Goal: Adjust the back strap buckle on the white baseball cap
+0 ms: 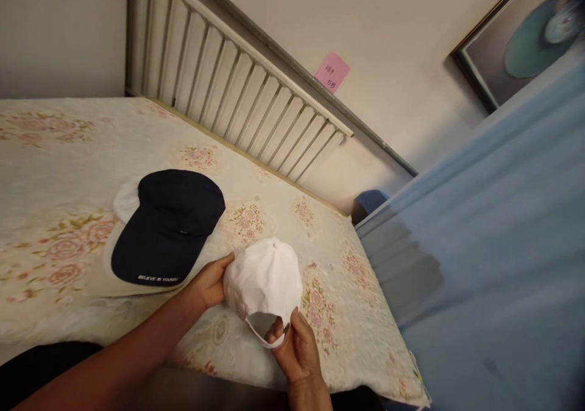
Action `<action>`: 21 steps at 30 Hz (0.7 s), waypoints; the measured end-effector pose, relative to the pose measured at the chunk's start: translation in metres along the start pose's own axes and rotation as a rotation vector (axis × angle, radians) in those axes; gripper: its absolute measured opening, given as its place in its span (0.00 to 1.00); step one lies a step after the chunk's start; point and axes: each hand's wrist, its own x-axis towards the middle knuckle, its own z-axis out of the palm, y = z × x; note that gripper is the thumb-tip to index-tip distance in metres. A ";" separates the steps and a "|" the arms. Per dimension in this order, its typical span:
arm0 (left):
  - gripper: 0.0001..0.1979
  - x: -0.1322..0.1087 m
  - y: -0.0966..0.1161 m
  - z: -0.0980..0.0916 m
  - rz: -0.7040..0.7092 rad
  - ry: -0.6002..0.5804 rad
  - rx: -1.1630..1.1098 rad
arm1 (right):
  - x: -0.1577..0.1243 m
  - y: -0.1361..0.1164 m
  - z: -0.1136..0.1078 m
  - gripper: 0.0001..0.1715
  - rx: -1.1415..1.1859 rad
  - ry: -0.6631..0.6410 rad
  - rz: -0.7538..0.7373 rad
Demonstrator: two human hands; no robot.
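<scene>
A white baseball cap is held between my two hands above the bed's near side, its back opening and strap turned toward me. My left hand grips the cap's left side, its fingers partly hidden behind the cloth. At the lower right, my right hand pinches the back strap by its buckle, with fingertips showing through the opening. Left of the white cap, a dark navy cap lies on the bed with white lettering on its brim. A white cap peeks out from beneath it.
The bed has a floral cover. A white slatted radiator runs along the wall behind it. A blue curtain hangs at the right. On the wall are a pink note and a framed picture.
</scene>
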 end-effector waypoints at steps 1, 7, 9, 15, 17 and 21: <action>0.16 -0.001 0.000 0.001 -0.009 -0.022 -0.002 | 0.000 -0.001 -0.001 0.12 0.018 0.009 0.000; 0.24 -0.010 0.003 0.012 -0.020 -0.061 0.008 | 0.004 -0.012 -0.005 0.14 0.175 0.080 -0.028; 0.26 -0.015 0.004 0.016 -0.018 -0.066 0.023 | 0.006 -0.016 -0.006 0.18 0.174 0.073 -0.066; 0.26 -0.025 0.004 0.022 -0.014 -0.140 0.079 | 0.007 -0.025 -0.011 0.22 0.110 0.119 -0.071; 0.25 -0.026 0.004 0.021 0.008 -0.188 0.081 | 0.007 -0.027 -0.013 0.20 0.085 0.144 -0.061; 0.24 -0.027 0.004 0.021 0.035 -0.256 0.092 | 0.007 -0.029 -0.016 0.18 0.034 0.186 -0.063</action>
